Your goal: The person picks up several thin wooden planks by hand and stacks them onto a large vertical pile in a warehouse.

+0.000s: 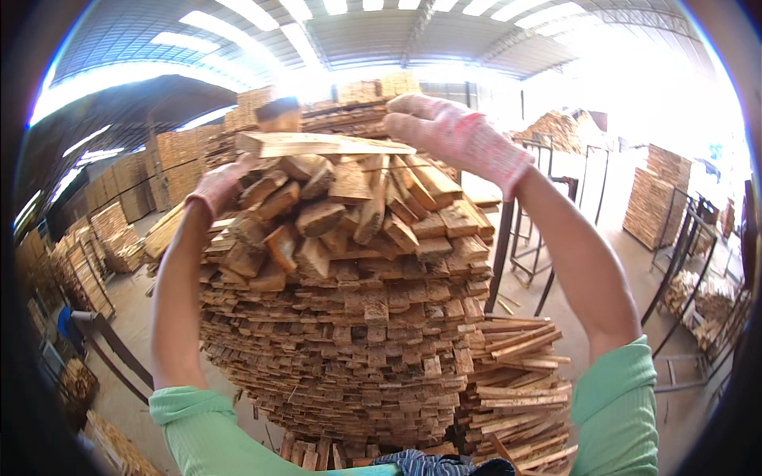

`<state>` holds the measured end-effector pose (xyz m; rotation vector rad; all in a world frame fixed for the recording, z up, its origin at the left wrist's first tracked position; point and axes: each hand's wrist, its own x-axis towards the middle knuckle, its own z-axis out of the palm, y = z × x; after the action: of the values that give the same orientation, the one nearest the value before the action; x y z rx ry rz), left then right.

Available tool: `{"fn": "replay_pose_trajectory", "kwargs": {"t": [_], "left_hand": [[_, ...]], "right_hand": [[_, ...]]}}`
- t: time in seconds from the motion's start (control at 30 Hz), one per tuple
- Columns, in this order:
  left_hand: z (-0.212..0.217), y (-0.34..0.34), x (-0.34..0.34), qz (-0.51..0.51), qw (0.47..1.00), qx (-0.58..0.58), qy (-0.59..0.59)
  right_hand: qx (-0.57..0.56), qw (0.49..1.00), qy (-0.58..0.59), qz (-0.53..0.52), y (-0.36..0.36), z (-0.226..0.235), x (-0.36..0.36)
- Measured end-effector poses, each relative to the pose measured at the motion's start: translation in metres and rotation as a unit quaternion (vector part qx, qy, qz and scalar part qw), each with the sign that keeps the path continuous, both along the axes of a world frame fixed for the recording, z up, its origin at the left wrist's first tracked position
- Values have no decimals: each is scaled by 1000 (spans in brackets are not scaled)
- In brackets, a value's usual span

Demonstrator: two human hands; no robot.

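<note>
The plank [321, 144] on the very top of the heap is a flat, pale length of sawn wood with a rough, splintered end, lying almost level and pointing across the view. It sits on a tall stack of wood offcuts [349, 317], far too many pieces to count: neat thin slats in the lower courses, chunkier, darker, uneven blocks jumbled near the crown.

2 hands are up at the top, both in pinkish knitted work gloves, with bare forearms and green sleeves below. The left hand [218, 184] is pressed against the left end of the upper pieces, just under the plank's end; its fingers are hidden behind the wood, so I cannot tell whether its grip is closed or spread. The right hand [452, 135] hovers above the right end of the plank, fingers loosely curled and apart, pinching nothing, not clearly touching the wood.

A lower, looser pile of slats [516, 389] leans against the stack's right foot. Around the shed stand more stacked timber piles [135, 182] along the left wall and 1 squared stack [655, 202] at the right. Dark metal frames [540, 238] stand on the concrete floor [611, 270] behind the right arm, under a corrugated roof [373, 32] with bright skylights.
</note>
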<state>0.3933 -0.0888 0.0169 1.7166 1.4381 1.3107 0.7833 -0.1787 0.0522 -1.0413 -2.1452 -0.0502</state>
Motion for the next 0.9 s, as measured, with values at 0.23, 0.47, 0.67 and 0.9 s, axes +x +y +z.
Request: {"fn": "replay_pose_trajectory", "kwargs": {"t": [0.23,0.47,0.67,0.9], "left_hand": [[-17,-17,-79,267,909,297,124],[-23,-123,2,103,864,491,50],[76,-89,52,-168,881,359,260],[63,-113,87,-179,880,262,352]], "right_hand": [[-65,979,75,-178,-53,-109,155],[-247,861,377,-236,-74,-285,250],[-122,904,399,-96,-58,-181,163],[-60,967,249,-3,-29,-84,88]]}}
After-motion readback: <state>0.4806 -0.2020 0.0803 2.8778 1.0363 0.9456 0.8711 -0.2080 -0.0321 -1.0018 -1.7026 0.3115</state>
